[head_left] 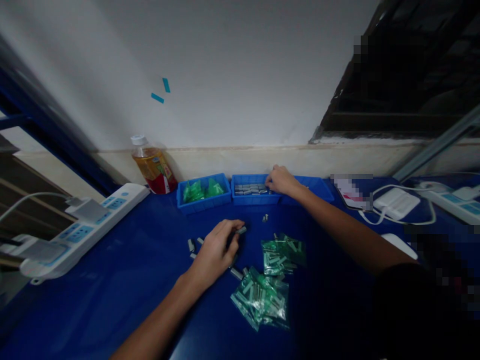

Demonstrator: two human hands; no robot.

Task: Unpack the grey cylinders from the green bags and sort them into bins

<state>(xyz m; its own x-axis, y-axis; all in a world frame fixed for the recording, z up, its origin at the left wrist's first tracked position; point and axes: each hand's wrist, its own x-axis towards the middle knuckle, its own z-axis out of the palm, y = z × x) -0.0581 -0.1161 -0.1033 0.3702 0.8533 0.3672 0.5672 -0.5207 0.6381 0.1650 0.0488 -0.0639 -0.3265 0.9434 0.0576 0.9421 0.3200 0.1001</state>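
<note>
Over the blue table, my left hand [217, 246] is closed with a small metal cylinder [241, 230] at its fingertips. More loose metal cylinders [191, 245] lie on both sides of that hand. My right hand [282, 180] reaches to the right end of the middle blue bin [255, 201], fingers bent together and pointing down; what they grip is too small to make out. Rows of metal cylinders [249, 189] fill that bin. Between my arms lie clear green bags [258, 295] packed with metal parts, and a couple of tiny screw-like pieces [265, 218].
Green plastic bags [202, 190] sit in the left blue bin [204, 204]. Behind my right wrist is another blue bin [318, 187]. A drink bottle [153, 167] and a power strip [86, 230] stand left; a phone [352, 194] and white charger [397, 202] lie right.
</note>
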